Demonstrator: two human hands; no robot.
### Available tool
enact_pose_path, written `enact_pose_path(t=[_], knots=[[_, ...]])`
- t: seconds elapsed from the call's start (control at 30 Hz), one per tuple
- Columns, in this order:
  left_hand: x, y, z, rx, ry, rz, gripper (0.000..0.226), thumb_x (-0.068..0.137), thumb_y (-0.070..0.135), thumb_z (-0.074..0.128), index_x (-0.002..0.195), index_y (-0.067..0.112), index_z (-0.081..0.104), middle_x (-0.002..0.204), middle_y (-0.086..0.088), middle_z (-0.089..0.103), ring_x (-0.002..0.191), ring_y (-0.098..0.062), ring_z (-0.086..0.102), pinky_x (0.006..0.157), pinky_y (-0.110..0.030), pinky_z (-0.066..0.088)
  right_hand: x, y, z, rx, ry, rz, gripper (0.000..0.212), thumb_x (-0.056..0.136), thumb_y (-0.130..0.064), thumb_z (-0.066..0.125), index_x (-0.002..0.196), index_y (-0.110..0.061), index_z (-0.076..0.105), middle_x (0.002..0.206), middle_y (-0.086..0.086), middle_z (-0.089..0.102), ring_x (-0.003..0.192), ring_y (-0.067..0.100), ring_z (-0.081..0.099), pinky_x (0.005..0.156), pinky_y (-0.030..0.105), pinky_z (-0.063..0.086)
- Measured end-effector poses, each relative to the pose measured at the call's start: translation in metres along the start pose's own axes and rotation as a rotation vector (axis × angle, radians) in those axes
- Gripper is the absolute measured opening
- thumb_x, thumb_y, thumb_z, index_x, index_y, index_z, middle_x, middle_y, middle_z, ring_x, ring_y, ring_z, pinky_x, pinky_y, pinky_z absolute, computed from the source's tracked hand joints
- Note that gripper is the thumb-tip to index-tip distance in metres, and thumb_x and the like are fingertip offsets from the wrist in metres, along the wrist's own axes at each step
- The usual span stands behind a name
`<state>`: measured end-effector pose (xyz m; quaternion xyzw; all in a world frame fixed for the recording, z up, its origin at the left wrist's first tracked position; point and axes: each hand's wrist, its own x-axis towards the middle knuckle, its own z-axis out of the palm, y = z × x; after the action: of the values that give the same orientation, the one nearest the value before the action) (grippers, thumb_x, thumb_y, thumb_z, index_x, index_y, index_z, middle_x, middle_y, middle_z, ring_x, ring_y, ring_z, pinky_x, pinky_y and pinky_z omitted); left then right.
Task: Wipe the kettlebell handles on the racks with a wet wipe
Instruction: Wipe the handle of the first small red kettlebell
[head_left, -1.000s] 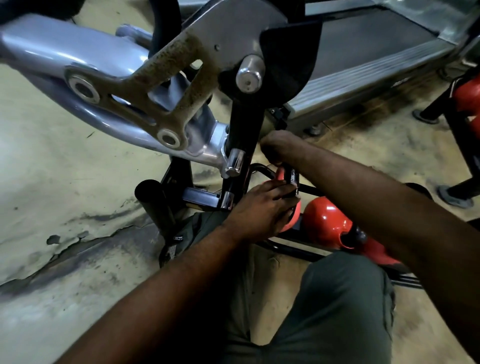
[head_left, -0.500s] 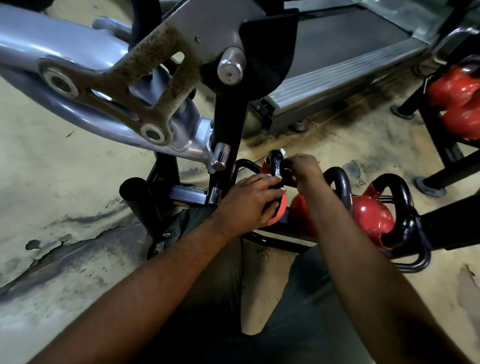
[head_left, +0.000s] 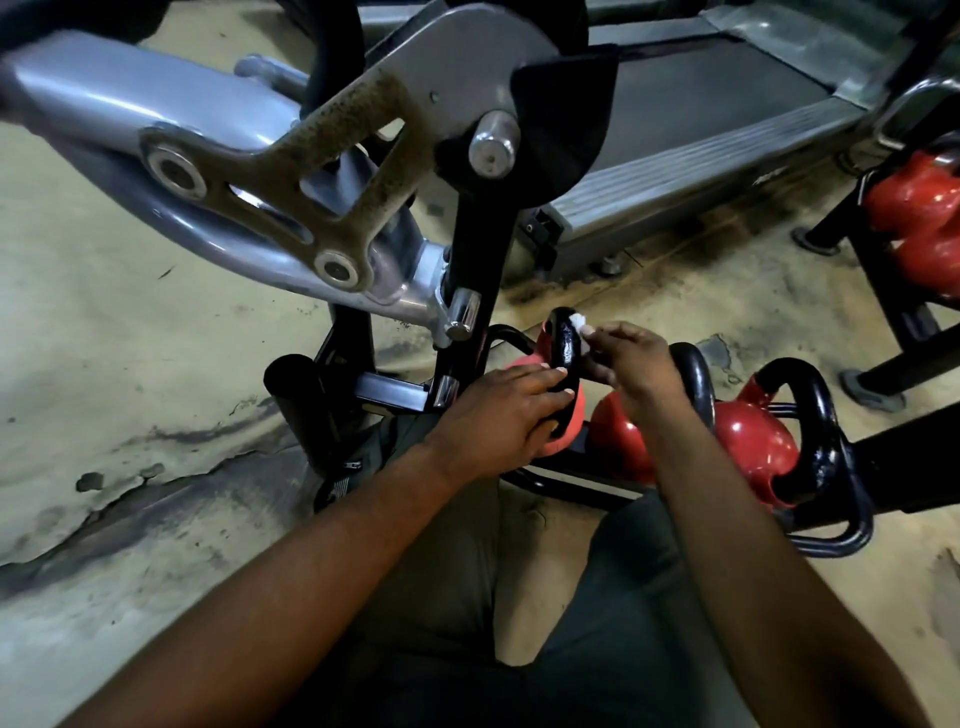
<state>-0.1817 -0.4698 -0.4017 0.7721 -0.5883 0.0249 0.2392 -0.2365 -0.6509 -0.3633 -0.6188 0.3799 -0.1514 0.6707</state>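
Snugly pinched wipe (head_left: 582, 326), right hand (head_left: 631, 358), on handle (head_left: 563, 345)

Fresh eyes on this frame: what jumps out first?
The big silver machine arm with its rust-speckled bracket fills the upper left. At centre, the right hand pinches a white wet wipe against the black handle of a red kettlebell that the left hand holds. More red kettlebells sit on the low rack to the right.
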Motion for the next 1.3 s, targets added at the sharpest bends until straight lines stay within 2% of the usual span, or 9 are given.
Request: enact_pose_path(t=[0.17, 0.3, 0.43, 0.57, 0.7, 0.77, 0.9, 1.03, 1.3], knots=[[-0.001, 0.000, -0.003, 0.054, 0.003, 0.057, 0.035, 0.089, 0.027, 0.064, 0.122, 0.015, 0.068, 0.137, -0.010, 0.059, 0.125, -0.027, 0.055, 0.103, -0.041, 0.047, 0.040, -0.042, 0.024, -1.063, -0.098, -0.429, 0.019, 0.078, -0.032, 0.081, 0.090, -0.018, 0.079, 0.082, 0.001, 0.072, 0.076, 0.014, 0.065, 0.065, 0.026, 0.041], [0.000, 0.008, 0.000, 0.052, -0.025, 0.062, 0.036, 0.090, 0.027, 0.062, 0.126, 0.020, 0.066, 0.141, -0.006, 0.056, 0.126, -0.026, 0.054, 0.101, -0.041, 0.048, 0.066, -0.063, 0.058, -1.709, -0.210, -0.311, 0.033, 0.080, -0.034, 0.077, 0.105, -0.013, 0.072, 0.106, 0.008, 0.070, 0.101, 0.026, 0.067, 0.073, 0.035, 0.046], [-0.001, 0.008, -0.002, 0.036, -0.018, 0.058, 0.035, 0.088, 0.025, 0.062, 0.122, 0.020, 0.067, 0.139, -0.003, 0.058, 0.121, -0.028, 0.056, 0.092, -0.045, 0.053, 0.057, -0.062, 0.083, -2.059, -0.362, -0.352, 0.012, 0.087, -0.026, 0.064, 0.082, -0.017, 0.058, 0.093, 0.004, 0.056, 0.104, 0.019, 0.055, 0.096, 0.040, 0.038], [-0.008, 0.005, -0.003, 0.082, -0.001, 0.069, 0.035, 0.086, 0.024, 0.064, 0.120, 0.017, 0.069, 0.137, -0.006, 0.059, 0.121, -0.029, 0.057, 0.099, -0.041, 0.050, 0.035, -0.051, 0.088, -2.150, -0.343, -0.613, 0.017, 0.080, -0.021, 0.066, 0.076, -0.021, 0.050, 0.084, -0.001, 0.048, 0.101, 0.018, 0.057, 0.081, 0.035, 0.025], [-0.010, -0.001, -0.001, 0.064, -0.010, 0.031, 0.037, 0.086, 0.025, 0.061, 0.122, 0.020, 0.067, 0.139, -0.005, 0.058, 0.118, -0.028, 0.058, 0.094, -0.042, 0.052, 0.030, -0.046, 0.070, -1.938, -0.273, -0.669, 0.038, 0.080, -0.047, 0.054, 0.102, -0.020, 0.070, 0.114, 0.003, 0.067, 0.112, 0.027, 0.061, 0.096, 0.040, 0.044], [-0.012, -0.002, 0.000, 0.058, -0.013, 0.020, 0.038, 0.086, 0.026, 0.061, 0.124, 0.020, 0.066, 0.139, -0.005, 0.058, 0.118, -0.027, 0.058, 0.094, -0.043, 0.052, 0.027, -0.039, 0.047, -1.636, -0.174, -0.661, 0.036, 0.084, -0.046, 0.054, 0.098, -0.020, 0.074, 0.107, 0.008, 0.070, 0.103, 0.028, 0.065, 0.087, 0.036, 0.052], [-0.007, -0.004, -0.003, 0.037, -0.024, 0.024, 0.039, 0.090, 0.026, 0.057, 0.127, 0.019, 0.063, 0.142, -0.005, 0.055, 0.121, -0.027, 0.056, 0.096, -0.044, 0.050, 0.024, -0.017, 0.018, -0.591, -0.001, -0.305, 0.012, 0.083, -0.030, 0.076, 0.084, -0.019, 0.073, 0.082, -0.001, 0.071, 0.075, 0.012, 0.065, 0.071, 0.027, 0.049], [-0.010, -0.002, 0.000, 0.030, -0.028, 0.004, 0.040, 0.091, 0.027, 0.051, 0.128, 0.018, 0.063, 0.144, -0.006, 0.054, 0.123, -0.026, 0.055, 0.099, -0.044, 0.048, 0.029, 0.014, 0.020, 0.261, -0.023, 0.148, 0.019, 0.097, -0.008, 0.056, 0.081, -0.018, 0.054, 0.074, 0.005, 0.059, 0.057, 0.014, 0.054, 0.056, 0.027, 0.047], [-0.012, 0.008, -0.007, 0.040, -0.062, -0.011, 0.040, 0.093, 0.027, 0.053, 0.132, 0.019, 0.061, 0.147, -0.005, 0.050, 0.131, -0.025, 0.048, 0.105, -0.044, 0.044, -0.005, 0.040, 0.004, 0.334, -0.082, 0.169, 0.006, 0.094, -0.006, 0.058, 0.095, -0.013, 0.059, 0.086, 0.008, 0.068, 0.074, 0.018, 0.065, 0.066, 0.029, 0.056]])
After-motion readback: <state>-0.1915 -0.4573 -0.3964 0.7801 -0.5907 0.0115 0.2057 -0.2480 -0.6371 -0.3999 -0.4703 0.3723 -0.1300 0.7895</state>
